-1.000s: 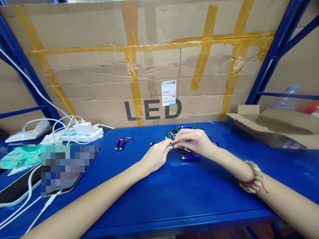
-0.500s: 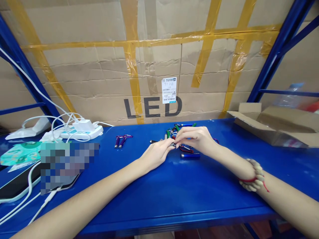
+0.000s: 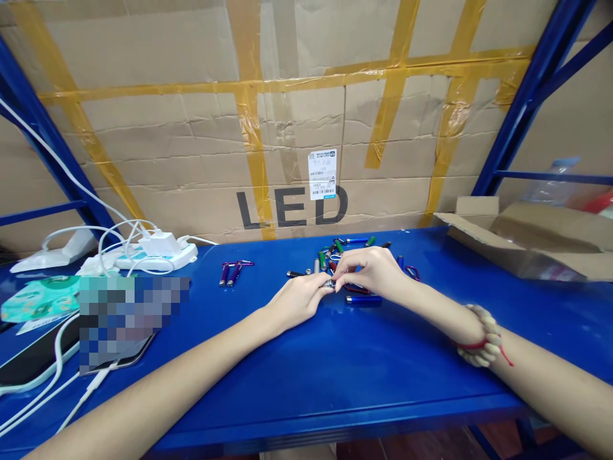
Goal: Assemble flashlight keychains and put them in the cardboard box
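Note:
My left hand and my right hand meet over the blue shelf top, fingertips pinched together on a small silver keychain piece. A heap of small coloured keychain flashlights lies just behind the hands. One blue flashlight rests on the shelf under my right hand. Two purple flashlights lie apart to the left. A beaded bracelet circles my right wrist.
A taped cardboard box marked LED stands behind the shelf. A white power strip with chargers and cables sits at the left, with a phone and a teal packet. An open cardboard box lies at the right.
Both hands have sunk a little toward the shelf top while keeping their pinch on the small piece. The view has shifted slightly.

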{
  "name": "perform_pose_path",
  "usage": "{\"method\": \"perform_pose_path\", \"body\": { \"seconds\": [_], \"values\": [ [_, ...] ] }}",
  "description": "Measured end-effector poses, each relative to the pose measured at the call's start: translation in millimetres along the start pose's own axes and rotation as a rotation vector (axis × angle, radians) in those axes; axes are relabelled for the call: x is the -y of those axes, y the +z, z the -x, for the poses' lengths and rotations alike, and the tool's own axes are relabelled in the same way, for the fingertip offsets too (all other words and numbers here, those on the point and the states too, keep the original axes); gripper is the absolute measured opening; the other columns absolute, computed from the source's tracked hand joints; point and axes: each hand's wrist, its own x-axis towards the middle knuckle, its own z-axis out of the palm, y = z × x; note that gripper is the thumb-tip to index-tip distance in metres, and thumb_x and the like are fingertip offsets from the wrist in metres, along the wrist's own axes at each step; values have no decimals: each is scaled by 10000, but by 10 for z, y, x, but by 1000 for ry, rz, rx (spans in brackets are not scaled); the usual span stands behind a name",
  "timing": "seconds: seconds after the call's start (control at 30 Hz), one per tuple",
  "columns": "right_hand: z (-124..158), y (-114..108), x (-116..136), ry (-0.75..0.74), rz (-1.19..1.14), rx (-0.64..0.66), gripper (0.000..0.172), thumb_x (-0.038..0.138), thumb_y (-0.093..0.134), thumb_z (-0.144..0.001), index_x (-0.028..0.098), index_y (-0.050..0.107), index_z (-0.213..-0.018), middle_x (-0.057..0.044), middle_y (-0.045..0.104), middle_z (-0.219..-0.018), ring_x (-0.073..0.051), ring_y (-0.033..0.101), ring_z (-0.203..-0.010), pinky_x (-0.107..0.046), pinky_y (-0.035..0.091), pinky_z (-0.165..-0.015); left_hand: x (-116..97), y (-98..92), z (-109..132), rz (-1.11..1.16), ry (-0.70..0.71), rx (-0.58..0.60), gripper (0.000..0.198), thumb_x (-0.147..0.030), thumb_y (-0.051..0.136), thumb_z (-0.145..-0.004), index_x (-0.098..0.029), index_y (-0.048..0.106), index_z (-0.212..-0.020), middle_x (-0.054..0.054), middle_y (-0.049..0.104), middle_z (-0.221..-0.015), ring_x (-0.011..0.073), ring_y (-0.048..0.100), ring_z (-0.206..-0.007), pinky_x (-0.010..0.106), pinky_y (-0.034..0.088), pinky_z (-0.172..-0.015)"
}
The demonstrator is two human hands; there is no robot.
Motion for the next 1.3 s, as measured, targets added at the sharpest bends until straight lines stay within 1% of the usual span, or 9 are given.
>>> {"method": "perform_pose_path", "body": {
  "seconds": [0.13,0.33,0.57,0.77,0.87,0.97,1.1,1.2,1.3],
  "values": [
    [5,15,24,62,-30,-9,134,346,688,-683,225,692,-627,16,685,-718,-127,615,-677,-216,385,-578,-7,-8,8,-16,3,-40,194,-205,380,-893,-168,559,-958,50,651,-871,181,612,-790,270,473,-681],
    [-1,76,14,319,-269,104,218,375,681,-656,159,693,-680,23,566,-454,-74,449,-370,-217,334,-421,-13,-16,13,17,-16,-76,189,-200,378,-892,-171,563,-911,41,640,-832,157,613,-760,250,477,-672],
    [7,106,35,494,-527,195,337,465,672,-636,131,670,-679,15,571,-508,-27,362,-316,-178,250,-311,-12,-15,20,60,-46,-73,182,-201,381,-898,-183,562,-915,38,658,-889,156,622,-820,260,475,-742],
    [-25,128,31,418,-564,121,375,506,646,-657,134,602,-671,4,592,-574,-41,432,-334,-176,319,-334,-48,-29,-25,54,-137,-68,141,-218,381,-906,-180,516,-912,40,643,-896,167,610,-830,266,461,-722],
    [-51,80,-11,361,-440,5,355,501,604,-709,147,587,-710,-11,625,-637,-70,504,-381,-196,366,-381,-45,-30,-46,53,-191,-96,134,-244,372,-913,-188,493,-920,31,624,-875,164,597,-817,262,448,-709],
    [-59,-21,-102,380,-150,-66,328,497,580,-741,173,630,-741,-17,654,-664,-95,546,-436,-215,368,-433,-29,-36,-53,71,-272,-155,174,-291,334,-926,-202,480,-892,2,606,-797,148,588,-743,247,428,-662],
    [-43,-100,-239,429,301,22,192,415,628,-735,234,686,-706,-16,687,-717,-181,624,-694,-236,349,-501,-40,-57,-58,20,-352,-152,204,-327,314,-929,-213,473,-876,-11,591,-755,150,578,-719,245,403,-642],
    [-25,-68,-283,459,434,130,85,311,629,-753,261,697,-739,7,701,-808,-205,626,-831,-242,379,-560,-77,-74,-65,-60,-377,-131,208,-327,304,-932,-216,471,-876,-6,590,-749,155,574,-730,251,399,-666],
    [-12,-13,-279,464,484,123,146,216,568,-797,278,694,-838,17,694,-921,-211,616,-905,-262,418,-627,-105,-83,-70,-140,-377,-109,211,-320,294,-933,-217,469,-876,2,595,-751,166,570,-733,262,397,-677]
  ]
}}
